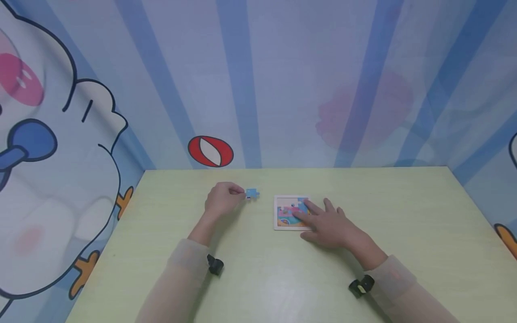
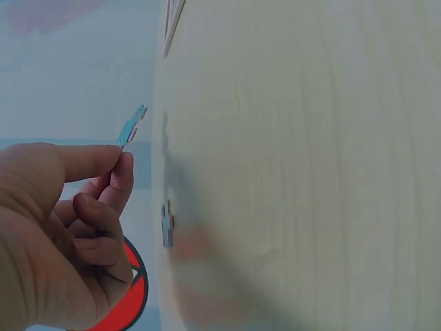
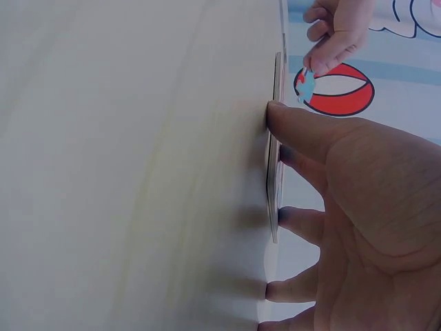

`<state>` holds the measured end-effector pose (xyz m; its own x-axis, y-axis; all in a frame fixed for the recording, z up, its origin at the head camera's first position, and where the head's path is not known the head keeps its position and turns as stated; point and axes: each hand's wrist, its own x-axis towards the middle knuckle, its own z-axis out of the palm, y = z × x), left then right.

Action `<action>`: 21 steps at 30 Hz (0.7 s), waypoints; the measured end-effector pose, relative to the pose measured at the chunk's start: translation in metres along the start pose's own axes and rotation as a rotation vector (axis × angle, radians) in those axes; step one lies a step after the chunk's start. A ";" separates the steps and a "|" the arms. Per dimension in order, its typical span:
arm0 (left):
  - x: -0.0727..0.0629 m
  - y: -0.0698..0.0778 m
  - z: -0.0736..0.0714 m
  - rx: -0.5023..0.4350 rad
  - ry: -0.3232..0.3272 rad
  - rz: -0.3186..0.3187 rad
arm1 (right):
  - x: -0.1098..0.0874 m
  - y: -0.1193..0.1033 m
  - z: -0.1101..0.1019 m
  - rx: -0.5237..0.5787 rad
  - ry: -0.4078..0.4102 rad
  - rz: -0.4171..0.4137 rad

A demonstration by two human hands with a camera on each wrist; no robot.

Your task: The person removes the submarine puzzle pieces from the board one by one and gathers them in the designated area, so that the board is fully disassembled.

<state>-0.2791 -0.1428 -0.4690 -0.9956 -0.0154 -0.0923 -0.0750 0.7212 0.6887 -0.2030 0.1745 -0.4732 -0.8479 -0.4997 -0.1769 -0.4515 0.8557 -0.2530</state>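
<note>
My left hand pinches a light-blue jigsaw piece between thumb and fingertips, holding it above the table. Another small jigsaw piece lies on the tabletop beneath that hand in the left wrist view. To the right lies a white-framed jigsaw puzzle with pink, blue and orange pieces and a bare patch at its upper left. Fingers spread, my right hand rests over the puzzle's right side. Its thumb touches the frame's near edge in the right wrist view, and part of the puzzle is hidden under the fingers.
The pale wooden table ends at a blue striped cloth backdrop printed with cartoon figures and a red ball. A small black wrist camera sits on the left cuff, another wrist camera on the right.
</note>
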 end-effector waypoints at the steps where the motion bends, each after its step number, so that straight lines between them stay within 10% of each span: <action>1: 0.000 -0.003 -0.002 0.005 -0.002 -0.009 | 0.000 0.000 0.000 0.000 -0.002 0.003; 21: 0.002 -0.015 -0.010 0.114 -0.012 -0.071 | 0.000 0.002 0.000 0.002 -0.007 0.007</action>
<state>-0.2807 -0.1607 -0.4718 -0.9872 -0.0611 -0.1474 -0.1378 0.7925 0.5941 -0.2040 0.1758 -0.4737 -0.8490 -0.4949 -0.1853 -0.4452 0.8587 -0.2538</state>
